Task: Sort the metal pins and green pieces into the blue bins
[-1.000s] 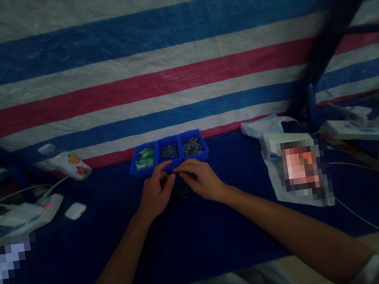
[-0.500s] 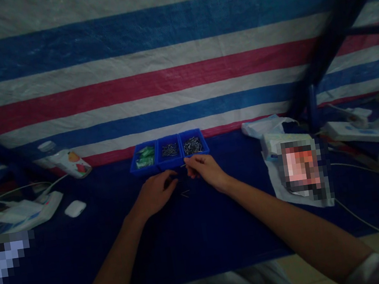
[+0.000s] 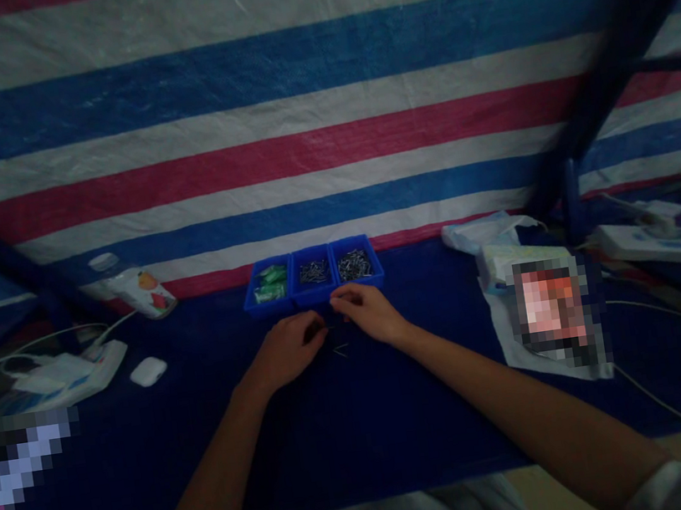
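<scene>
Over the dark blue table [image 3: 365, 429], my left hand [image 3: 287, 348] is curled with thumb and fingertips brought close together. Whatever its fingertips hold is too dark and small to make out. Facing it on the right, my right hand [image 3: 369, 312] has thumb and forefinger pinched in front of the bins; anything in the pinch is hidden. Just below the gap between the hands lie thin metal pins [image 3: 341, 349]. Behind them stand three joined blue bins: the left bin [image 3: 267, 306] has green packets [image 3: 272, 284], the others have small metal screws [image 3: 313, 272] and short metal fasteners [image 3: 355, 266].
At the left are a bottle [image 3: 143, 291], a white earbud case [image 3: 148, 371] and a power strip [image 3: 100, 369] with cables. A tissue pack [image 3: 494, 263] and a blurred-out item lie at the right. A striped tarp [image 3: 299, 142] hangs behind the table.
The view has shifted slightly, moving everything a little right and down. My hands have come slightly closer together. A thin piece seen at my right fingertips before no longer shows clearly.
</scene>
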Demonstrator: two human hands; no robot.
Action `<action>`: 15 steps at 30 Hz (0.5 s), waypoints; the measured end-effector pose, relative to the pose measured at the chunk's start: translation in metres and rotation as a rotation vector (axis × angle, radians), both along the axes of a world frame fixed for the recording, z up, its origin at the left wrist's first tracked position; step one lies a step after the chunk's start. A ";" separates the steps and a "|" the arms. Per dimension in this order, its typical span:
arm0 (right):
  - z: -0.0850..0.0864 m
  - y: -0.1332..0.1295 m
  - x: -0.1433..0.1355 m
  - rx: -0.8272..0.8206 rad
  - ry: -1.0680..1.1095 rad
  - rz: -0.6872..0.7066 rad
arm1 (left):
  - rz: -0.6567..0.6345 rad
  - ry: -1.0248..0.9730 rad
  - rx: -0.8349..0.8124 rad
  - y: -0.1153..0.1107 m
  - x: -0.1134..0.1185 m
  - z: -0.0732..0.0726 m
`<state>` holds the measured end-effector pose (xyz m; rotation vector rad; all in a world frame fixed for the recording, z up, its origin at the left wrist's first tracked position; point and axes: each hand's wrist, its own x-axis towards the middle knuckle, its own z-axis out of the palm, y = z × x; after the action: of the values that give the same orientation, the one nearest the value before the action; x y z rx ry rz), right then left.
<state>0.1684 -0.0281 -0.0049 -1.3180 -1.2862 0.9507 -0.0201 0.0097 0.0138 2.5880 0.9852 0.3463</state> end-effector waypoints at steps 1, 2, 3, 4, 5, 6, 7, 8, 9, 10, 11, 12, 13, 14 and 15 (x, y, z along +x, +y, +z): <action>0.000 -0.004 0.001 0.046 -0.092 0.006 | -0.002 0.002 0.017 0.001 0.000 0.000; 0.001 -0.009 0.002 0.090 -0.176 0.016 | -0.004 0.001 0.037 0.002 0.000 -0.002; 0.002 -0.013 0.003 0.124 -0.247 0.031 | -0.007 -0.004 0.059 0.003 -0.001 -0.003; 0.004 -0.016 0.004 0.145 -0.306 0.050 | -0.006 -0.012 0.082 0.005 -0.001 -0.006; 0.005 -0.019 0.004 0.159 -0.359 0.075 | -0.005 -0.017 0.102 0.006 -0.001 -0.008; 0.006 -0.021 0.004 0.172 -0.415 0.100 | -0.003 -0.019 0.116 0.008 -0.001 -0.012; 0.006 -0.022 0.004 0.190 -0.479 0.121 | -0.003 -0.018 0.125 0.009 -0.001 -0.015; 0.005 -0.023 0.004 0.214 -0.548 0.136 | -0.002 -0.015 0.130 0.011 -0.001 -0.018; 0.003 -0.024 0.003 0.242 -0.619 0.146 | -0.002 -0.012 0.133 0.011 -0.001 -0.020; 0.001 -0.024 0.003 0.269 -0.684 0.151 | 0.000 -0.010 0.137 0.012 0.000 -0.023; -0.001 -0.025 0.003 0.289 -0.735 0.155 | 0.001 -0.008 0.144 0.012 0.001 -0.024; -0.003 -0.025 0.003 0.300 -0.768 0.159 | 0.002 -0.004 0.155 0.012 0.002 -0.025; -0.005 -0.025 0.003 0.305 -0.787 0.163 | 0.000 0.005 0.169 0.012 0.003 -0.025; -0.007 -0.025 0.003 0.306 -0.797 0.168 | -0.006 0.018 0.183 0.011 0.004 -0.025; -0.008 -0.025 0.003 0.306 -0.802 0.173 | -0.011 0.028 0.195 0.010 0.005 -0.024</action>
<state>0.1712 -0.0527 -0.0124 -1.4018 -2.0845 0.2876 -0.0155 0.0202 -0.0104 2.7782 0.9906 0.4236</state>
